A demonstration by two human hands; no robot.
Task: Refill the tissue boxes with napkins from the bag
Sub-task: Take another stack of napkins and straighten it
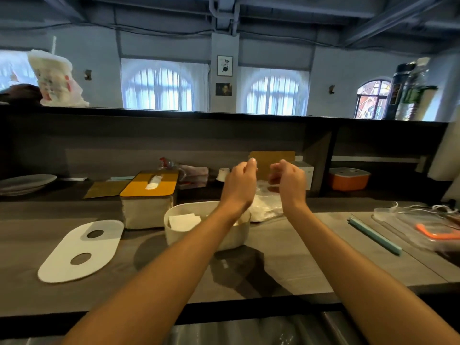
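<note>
Room as I see it from the head camera: grey wood-grain counter (286,247) near; dark raised ledge (224,114) running left to right behind it, with a shelf recess (373,159) at far right. Far wall (323,70) pale grey. Two arched windows, left (159,88) and right (275,94), white-curtained and glowing with daylight; a smaller stained-glass window (372,98) farther right. Between the arches, a pillar (224,46) bearing two framed pictures (224,66). Ceiling (273,11) with exposed grey beams and pipes.
</note>
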